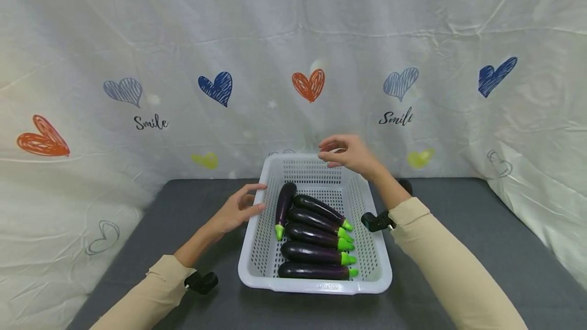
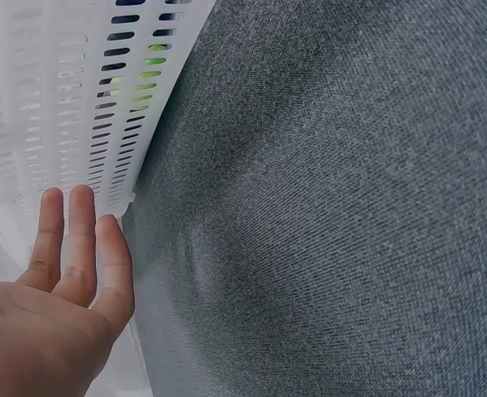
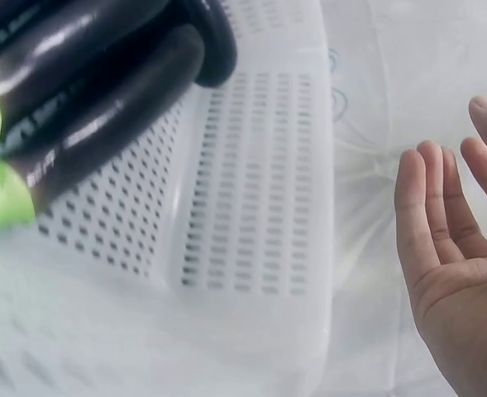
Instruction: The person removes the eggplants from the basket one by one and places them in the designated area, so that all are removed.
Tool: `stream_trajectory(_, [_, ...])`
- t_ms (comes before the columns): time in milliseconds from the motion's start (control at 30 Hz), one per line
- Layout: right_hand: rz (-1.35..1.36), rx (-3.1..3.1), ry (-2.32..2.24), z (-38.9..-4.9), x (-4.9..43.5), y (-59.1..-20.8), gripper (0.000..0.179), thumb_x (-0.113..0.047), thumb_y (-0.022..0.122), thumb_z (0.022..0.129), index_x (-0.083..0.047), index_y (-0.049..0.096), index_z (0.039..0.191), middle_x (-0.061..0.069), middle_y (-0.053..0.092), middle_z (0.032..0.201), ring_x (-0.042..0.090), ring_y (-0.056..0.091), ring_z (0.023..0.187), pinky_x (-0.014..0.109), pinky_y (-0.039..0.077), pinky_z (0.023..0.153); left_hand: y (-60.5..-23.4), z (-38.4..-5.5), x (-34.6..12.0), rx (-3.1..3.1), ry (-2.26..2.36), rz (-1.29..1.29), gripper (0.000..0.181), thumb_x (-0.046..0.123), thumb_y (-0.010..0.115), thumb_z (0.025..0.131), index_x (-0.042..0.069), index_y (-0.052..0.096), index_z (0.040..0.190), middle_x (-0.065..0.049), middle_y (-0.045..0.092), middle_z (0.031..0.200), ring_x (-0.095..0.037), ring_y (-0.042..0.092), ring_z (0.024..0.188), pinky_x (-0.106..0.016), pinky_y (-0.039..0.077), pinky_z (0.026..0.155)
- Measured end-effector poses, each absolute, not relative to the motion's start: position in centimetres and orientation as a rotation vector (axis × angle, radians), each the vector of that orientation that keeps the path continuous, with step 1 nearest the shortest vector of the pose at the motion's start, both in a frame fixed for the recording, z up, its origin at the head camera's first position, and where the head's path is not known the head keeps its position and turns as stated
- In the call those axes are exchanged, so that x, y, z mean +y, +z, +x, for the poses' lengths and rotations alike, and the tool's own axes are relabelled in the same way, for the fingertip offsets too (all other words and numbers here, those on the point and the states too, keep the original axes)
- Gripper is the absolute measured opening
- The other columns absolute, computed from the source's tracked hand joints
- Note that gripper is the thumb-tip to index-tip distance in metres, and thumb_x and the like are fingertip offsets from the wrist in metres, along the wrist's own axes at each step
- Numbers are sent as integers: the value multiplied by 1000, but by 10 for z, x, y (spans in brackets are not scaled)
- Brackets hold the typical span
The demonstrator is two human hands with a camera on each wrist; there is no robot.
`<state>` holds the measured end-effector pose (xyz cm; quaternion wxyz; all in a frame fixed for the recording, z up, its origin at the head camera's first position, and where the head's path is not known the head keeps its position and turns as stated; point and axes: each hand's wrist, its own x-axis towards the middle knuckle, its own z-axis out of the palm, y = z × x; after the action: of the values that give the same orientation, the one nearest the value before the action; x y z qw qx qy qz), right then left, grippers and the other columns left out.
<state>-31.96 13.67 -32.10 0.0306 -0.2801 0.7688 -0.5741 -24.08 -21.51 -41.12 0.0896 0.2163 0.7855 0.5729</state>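
A white perforated plastic basket (image 1: 316, 286) holds several dark purple eggplants (image 1: 312, 252) with bright green stem ends. Most lie crosswise with their stems to the right, while one eggplant (image 1: 285, 203) lies lengthwise along the left side. At the basket's left rim is my left hand (image 1: 233, 213), thumb and fingers spread with nothing between them. The left wrist view has its fingers extended beside the slotted wall (image 2: 69, 107). My right hand (image 1: 350, 154) hovers over the back right corner, its fingers loosely bent and holding nothing; in the right wrist view it appears beyond the basket rim (image 3: 319, 207).
The basket stands on a dark grey cloth-covered table (image 1: 449, 248). Behind it hangs a pale curtain (image 1: 257, 131) printed with hearts and the word Smile. Each wrist carries a black camera band, the right band (image 1: 377, 221) close over the basket's right rim.
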Motion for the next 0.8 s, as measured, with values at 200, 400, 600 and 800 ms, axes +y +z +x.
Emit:
stream_trajectory(200, [-776, 2289, -1821, -318, 119, -334, 32, -8, 74, 95, 2, 66, 125, 20, 63, 119, 46, 62, 109, 52, 55, 87, -409, -241, -214, 2345, 1691, 661, 53, 16, 61, 105, 12, 40, 154, -28, 53, 132, -39, 63, 108, -49, 58, 80])
stream_trajectory(400, [-738, 2231, -1840, -317, 100, -350, 31, -6, 73, 96, 4, 65, 125, 22, 62, 119, 53, 58, 112, 54, 54, 89, -411, -242, -215, 2350, 1688, 657, 53, 16, 61, 105, 11, 40, 153, -28, 53, 131, -39, 63, 108, -50, 57, 80])
stream_trajectory(600, [-692, 2239, -1821, -316, 87, -362, 31, -9, 74, 95, 4, 66, 123, 20, 64, 117, 46, 61, 110, 46, 57, 86, -411, -242, -214, 2358, 1677, 649, 53, 18, 62, 105, 12, 40, 153, -28, 53, 132, -38, 64, 108, -52, 57, 82])
stream_trajectory(800, [-628, 2288, -1802, -317, 83, -377, 40, -9, 76, 94, 10, 63, 126, 20, 64, 117, 38, 64, 107, 42, 58, 84, -410, -241, -214, 2355, 1687, 655, 54, 16, 62, 104, 11, 40, 153, -28, 52, 133, -39, 62, 110, -51, 57, 82])
